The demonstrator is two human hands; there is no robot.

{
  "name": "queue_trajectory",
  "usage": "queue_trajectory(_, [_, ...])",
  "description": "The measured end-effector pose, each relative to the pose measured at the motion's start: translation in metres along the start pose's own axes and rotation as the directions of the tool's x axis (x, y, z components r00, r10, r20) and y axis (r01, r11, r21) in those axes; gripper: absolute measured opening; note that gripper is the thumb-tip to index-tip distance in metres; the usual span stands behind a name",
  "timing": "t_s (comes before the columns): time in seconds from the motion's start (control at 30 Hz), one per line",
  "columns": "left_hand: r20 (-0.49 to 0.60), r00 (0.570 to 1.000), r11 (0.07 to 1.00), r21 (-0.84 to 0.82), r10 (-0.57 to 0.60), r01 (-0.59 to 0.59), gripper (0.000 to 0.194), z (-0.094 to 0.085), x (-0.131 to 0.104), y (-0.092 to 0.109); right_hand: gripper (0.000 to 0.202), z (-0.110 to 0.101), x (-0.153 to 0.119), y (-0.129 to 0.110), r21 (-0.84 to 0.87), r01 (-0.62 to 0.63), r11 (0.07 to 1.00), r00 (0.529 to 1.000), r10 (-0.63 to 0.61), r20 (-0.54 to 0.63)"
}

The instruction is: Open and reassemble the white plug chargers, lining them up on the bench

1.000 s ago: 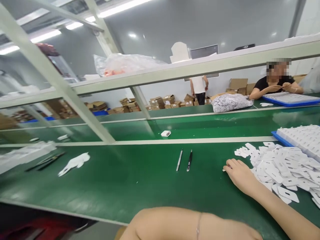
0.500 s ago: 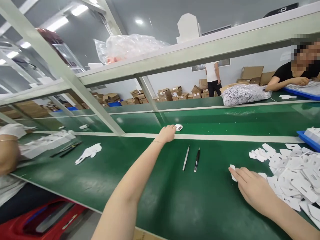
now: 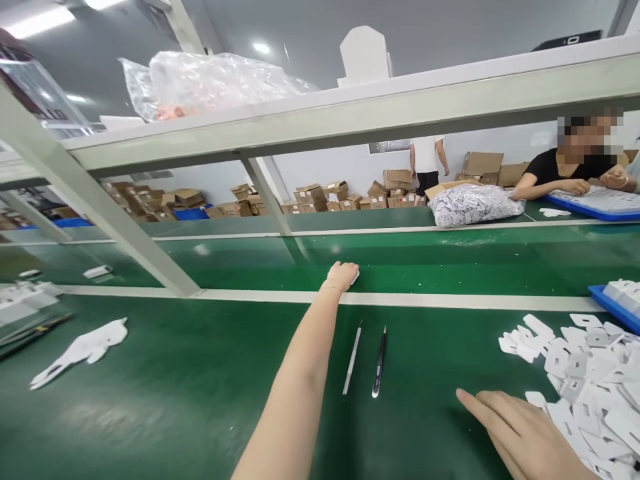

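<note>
My left hand [image 3: 342, 275] is stretched out over the green conveyor strip [image 3: 400, 275]. Its fingers are closed over a small white plastic housing [image 3: 355, 277], mostly hidden beneath them. At lower right, my right hand [image 3: 515, 423] hovers with fingers extended and no piece visible in them. Just beyond it lies a heap of flat white plastic pieces [image 3: 595, 380]. A slim silver-handled pen-like tool [image 3: 353, 363] and black tweezers [image 3: 380, 363] lie on the green bench between my hands.
A white glove [image 3: 85, 348] lies at left. A blue tray [image 3: 620, 308] of white parts stands at right. A metal shelf [image 3: 320, 120] crosses above the conveyor. Across it, a co-worker [image 3: 560, 167] sits near a bag of white parts [image 3: 475, 203]; another person [image 3: 427, 163] stands behind.
My left hand has moved onto the white housing and covers it. The small flat white piece at my right fingertips is no longer visible, and those fingers have spread. The view has shifted right.
</note>
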State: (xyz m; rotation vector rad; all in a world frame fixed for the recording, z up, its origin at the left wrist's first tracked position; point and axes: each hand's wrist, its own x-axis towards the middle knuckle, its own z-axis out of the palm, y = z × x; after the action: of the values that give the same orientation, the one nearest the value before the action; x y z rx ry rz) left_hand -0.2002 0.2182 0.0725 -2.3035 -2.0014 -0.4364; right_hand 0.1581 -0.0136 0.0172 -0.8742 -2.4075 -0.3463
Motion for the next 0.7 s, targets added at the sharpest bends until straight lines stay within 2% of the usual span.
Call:
queue_trajectory(0.1, [-0.077, 0.997, 0.994, -0.106, 0.026, -0.034, 0.026, 0.000, -0.008, 0.015, 0.044, 0.008, -0.008, -0.003, 0.225, -0.160, 0.961, 0.987, 0.148, 0.069])
queue_trajectory(0.17, [-0.138, 0.989, 0.981, -0.177, 0.048, -0.073, 0.034, 0.002, -0.028, 0.037, 0.032, 0.012, -0.007, -0.004, 0.397, -0.270, 0.877, 0.961, 0.272, 0.053])
queue_trajectory(0.23, [-0.171, 0.979, 0.948, -0.281, 0.107, -0.153, 0.040, 0.005, -0.060, 0.067, 0.021, 0.013, -0.002, -0.001, 0.530, -0.383, 0.756, 0.906, 0.420, 0.056])
queue_trajectory(0.27, [-0.172, 0.972, 0.911, -0.353, 0.161, -0.214, 0.043, 0.007, -0.078, 0.083, 0.020, 0.012, 0.001, 0.002, 0.583, -0.435, 0.686, 0.868, 0.492, 0.069])
queue_trajectory(0.33, [-0.203, 0.929, 0.705, -0.606, 0.310, -0.368, 0.044, 0.013, -0.114, 0.117, 0.023, 0.009, 0.004, 0.009, 0.673, -0.517, 0.529, 0.780, 0.615, 0.116])
queue_trajectory(0.4, [-0.182, 0.898, 0.558, -0.730, 0.400, -0.396, 0.044, 0.020, -0.142, 0.147, 0.027, 0.006, 0.005, 0.017, 0.757, -0.513, 0.405, 0.727, 0.674, 0.132])
queue_trajectory(0.47, [-0.123, 0.890, 0.504, -0.786, 0.440, -0.358, 0.043, 0.032, -0.159, 0.169, 0.029, 0.004, 0.003, 0.023, 0.816, -0.477, 0.326, 0.705, 0.696, 0.135])
queue_trajectory(0.57, [-0.092, 0.918, 0.465, -0.841, 0.385, -0.279, 0.043, 0.051, -0.169, 0.188, 0.025, 0.003, 0.004, 0.024, 0.856, -0.444, 0.264, 0.701, 0.698, 0.148])
queue_trajectory(0.7, [-0.103, 0.942, 0.496, -0.829, 0.320, -0.259, 0.043, 0.062, -0.172, 0.192, 0.023, 0.009, 0.013, 0.021, 0.860, -0.448, 0.245, 0.711, 0.681, 0.176])
